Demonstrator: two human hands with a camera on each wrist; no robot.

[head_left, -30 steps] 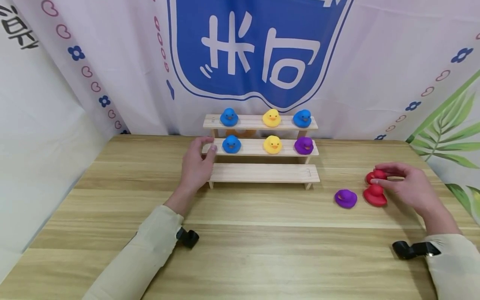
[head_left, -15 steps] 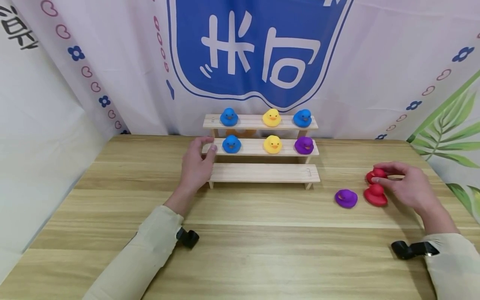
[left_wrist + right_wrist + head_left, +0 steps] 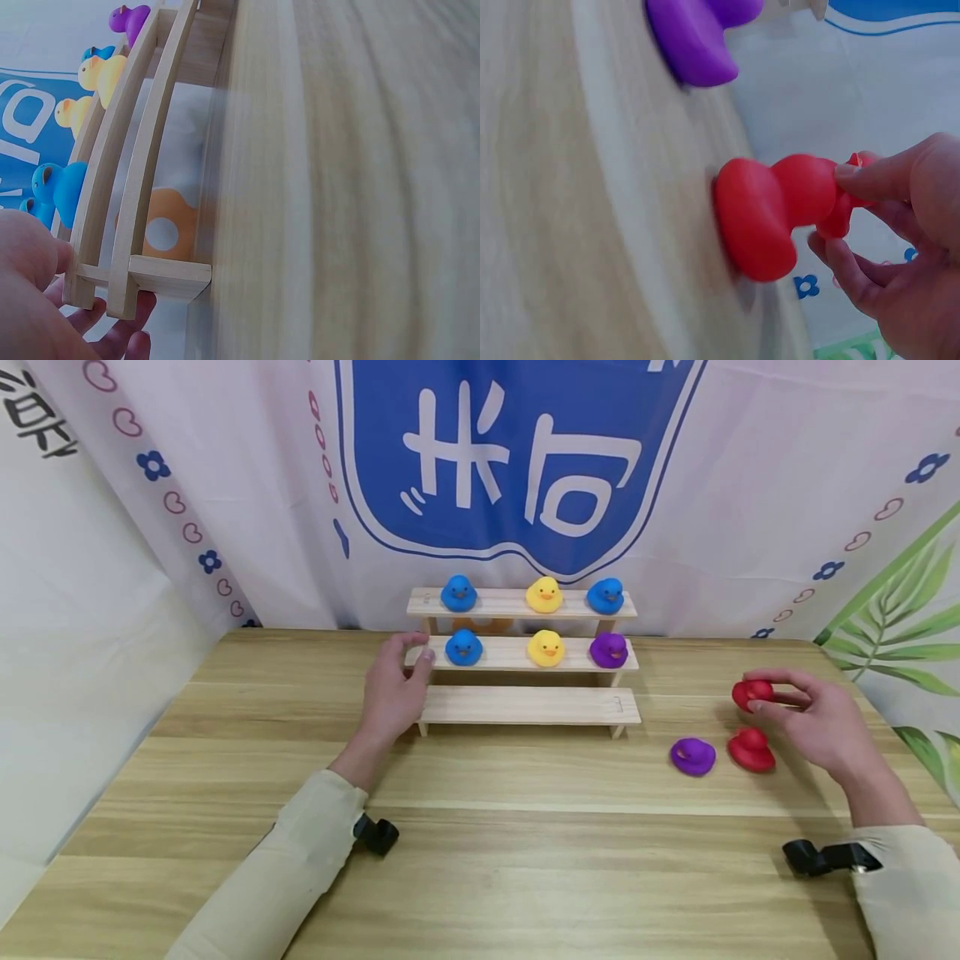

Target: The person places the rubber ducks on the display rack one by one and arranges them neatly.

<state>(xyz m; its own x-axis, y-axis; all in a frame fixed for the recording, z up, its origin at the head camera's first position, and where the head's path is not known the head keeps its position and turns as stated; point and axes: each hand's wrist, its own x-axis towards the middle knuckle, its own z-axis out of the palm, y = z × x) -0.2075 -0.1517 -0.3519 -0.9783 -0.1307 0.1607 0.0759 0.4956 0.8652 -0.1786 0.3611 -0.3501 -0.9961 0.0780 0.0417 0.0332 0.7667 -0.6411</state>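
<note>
My right hand [image 3: 821,722] pinches a red rubber duck [image 3: 750,695] between thumb and fingers, held just above the table. A second red duck [image 3: 752,750] sits on the table below it, and a purple duck [image 3: 693,757] lies to its left. In the right wrist view the lower red duck [image 3: 754,217] partly hides the held one. My left hand [image 3: 396,685] grips the left end of a three-tier wooden display stand [image 3: 528,706]. The left wrist view has the thumb at the middle tier's end and the fingertips [image 3: 142,304] curling round from behind.
On the top tier sit a blue duck [image 3: 458,594], a yellow duck [image 3: 543,595] and another blue duck [image 3: 605,597]. The middle tier bears blue [image 3: 463,647], yellow [image 3: 546,648] and purple ducks [image 3: 609,650]. A printed curtain [image 3: 262,510] hangs behind the wooden table [image 3: 480,877].
My right hand has raised the pinched red duck off the table, slightly up and away from the other red duck. The left hand has stayed on the stand.
</note>
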